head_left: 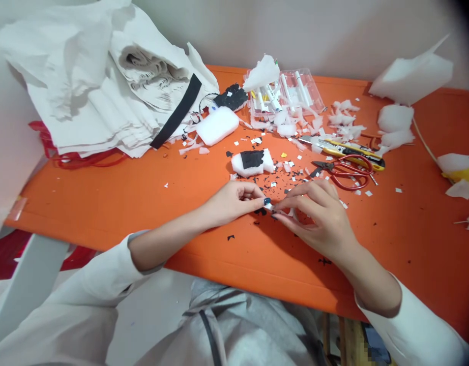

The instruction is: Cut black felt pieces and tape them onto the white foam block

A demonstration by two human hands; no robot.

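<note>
My left hand (234, 202) pinches a tiny white piece (268, 207) between thumb and forefinger, low over the orange table (204, 190). My right hand (318, 216) meets it from the right, its thumb and fingertips closed at the same piece. Whether the right fingertips hold something of their own is too small to tell. Just beyond the hands lies a small white foam shape (267, 161) with a black patch (253, 159) on it. Black and white scraps are scattered around and beneath the fingers.
Red-handled scissors (351, 173) and a yellow utility knife (343, 150) lie right of centre. Behind are a clear box (314, 96) of markers, a white foam block (218, 126) and torn foam. White sheets (78, 96) with a black strip (177, 112) fill the back left; foam shapes (413, 76) stand at right.
</note>
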